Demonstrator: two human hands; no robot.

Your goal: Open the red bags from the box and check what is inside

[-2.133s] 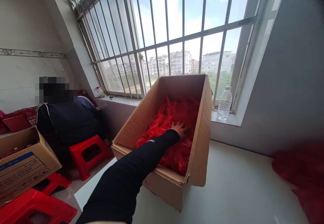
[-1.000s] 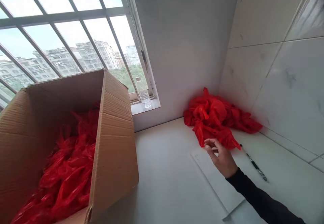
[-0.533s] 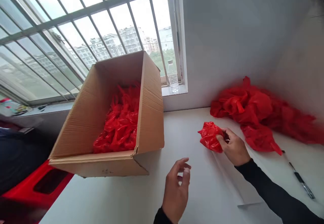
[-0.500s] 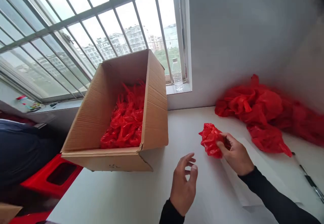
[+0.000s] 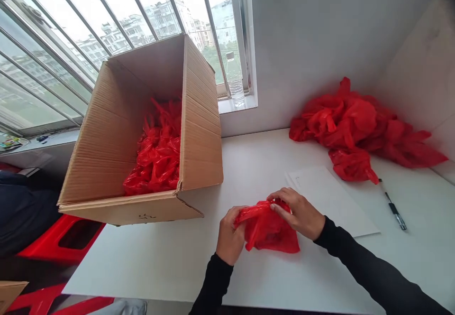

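Note:
A crinkled red plastic bag [image 5: 272, 232] hangs between my two hands, low over the white table. My left hand [image 5: 230, 234] is closed on its left upper edge. The thumb and fingers of my right hand [image 5: 298, 210] pinch its top on the right side. What the bag contains, if anything, I cannot make out. To the left stands an open cardboard box [image 5: 201, 130] with several bunched red plastic bags [image 5: 156, 156] inside. Behind my right hand, loose red plastic bags [image 5: 351, 120] lie heaped against the wall.
White paper [image 5: 330, 199] lies beyond my right forearm, and a black pen [image 5: 393, 208] is to its right. A clear bottle [image 5: 234, 80] stands on the sill of the barred window. Red plastic stools [image 5: 42, 251] are beside the table [image 5: 142, 263] at left.
The red bag has come left and nearer, from a crumpled bunch to a more spread shape. My left hand, empty before, has closed on it; my right hand still grips it.

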